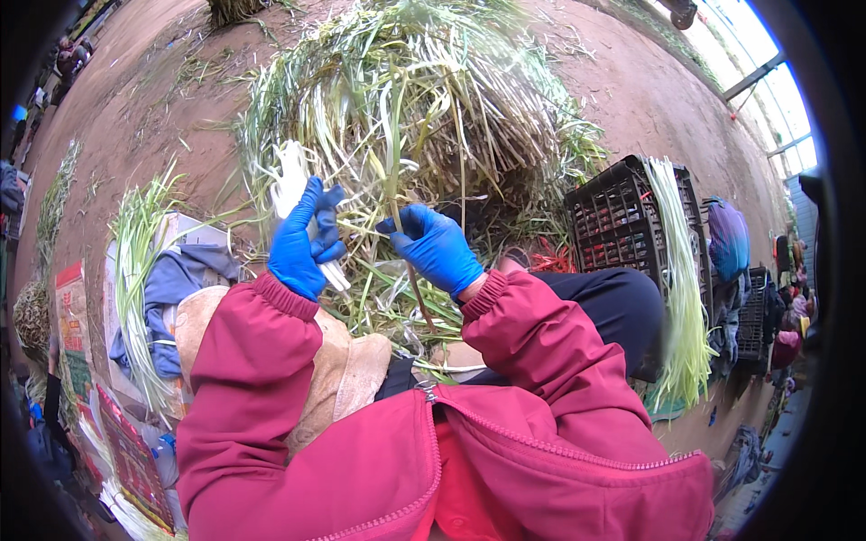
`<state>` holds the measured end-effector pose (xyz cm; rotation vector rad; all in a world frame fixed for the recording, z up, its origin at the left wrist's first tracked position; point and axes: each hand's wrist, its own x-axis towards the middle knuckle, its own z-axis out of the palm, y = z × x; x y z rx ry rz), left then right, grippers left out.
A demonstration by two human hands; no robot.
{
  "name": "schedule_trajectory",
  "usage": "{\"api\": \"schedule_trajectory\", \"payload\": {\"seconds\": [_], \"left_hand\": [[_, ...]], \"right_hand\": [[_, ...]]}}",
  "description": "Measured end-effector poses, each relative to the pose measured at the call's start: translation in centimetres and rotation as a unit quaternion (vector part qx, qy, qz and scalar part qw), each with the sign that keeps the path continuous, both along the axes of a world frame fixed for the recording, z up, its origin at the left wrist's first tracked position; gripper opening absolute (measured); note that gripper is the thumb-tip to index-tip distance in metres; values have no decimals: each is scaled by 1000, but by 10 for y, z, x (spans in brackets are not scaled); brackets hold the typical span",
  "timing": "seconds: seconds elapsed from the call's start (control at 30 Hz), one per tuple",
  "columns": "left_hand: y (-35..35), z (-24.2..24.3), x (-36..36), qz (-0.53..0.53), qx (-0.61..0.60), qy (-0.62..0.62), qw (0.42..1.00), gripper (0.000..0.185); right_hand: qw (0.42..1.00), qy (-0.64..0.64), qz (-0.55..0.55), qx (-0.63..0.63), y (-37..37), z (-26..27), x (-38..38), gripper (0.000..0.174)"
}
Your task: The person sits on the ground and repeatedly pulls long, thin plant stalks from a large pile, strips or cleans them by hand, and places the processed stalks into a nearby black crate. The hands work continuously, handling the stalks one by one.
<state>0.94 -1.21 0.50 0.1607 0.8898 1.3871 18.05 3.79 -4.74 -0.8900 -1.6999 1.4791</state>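
My left hand [303, 245], in a blue glove, is closed around a small bunch of pale white plant stalks [289, 177]. Their lower ends poke out below the palm. My right hand [436, 249], gloved the same way, pinches a single long stalk [392, 152] between thumb and fingers. This stalk stands nearly upright, with green leaf above the hand and a brownish end below it. Beyond both hands lies a large heap of cut leafy stalks [500, 115], green at the left and brownish at the right. Loose leaves and trimmings [379, 304] cover the ground under my hands.
At the right, a black plastic crate [609, 216] carries a bundle of pale green stalks [680, 297]. A similar bundle [132, 270] lies at the left beside a grey-blue cloth [189, 270]. Red string [551, 257] lies near the crate. People are at the far right.
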Motion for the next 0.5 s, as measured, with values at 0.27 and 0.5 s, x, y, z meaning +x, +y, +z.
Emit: {"api": "schedule_trajectory", "payload": {"seconds": [0.27, 0.5], "left_hand": [[9, 27, -12, 141, 139, 337, 921, 27], [8, 38, -30, 112, 208, 233, 943, 32]], "right_hand": [[716, -500, 441, 209, -59, -23, 19, 20], [935, -286, 21, 210, 37, -34, 20, 16]]}}
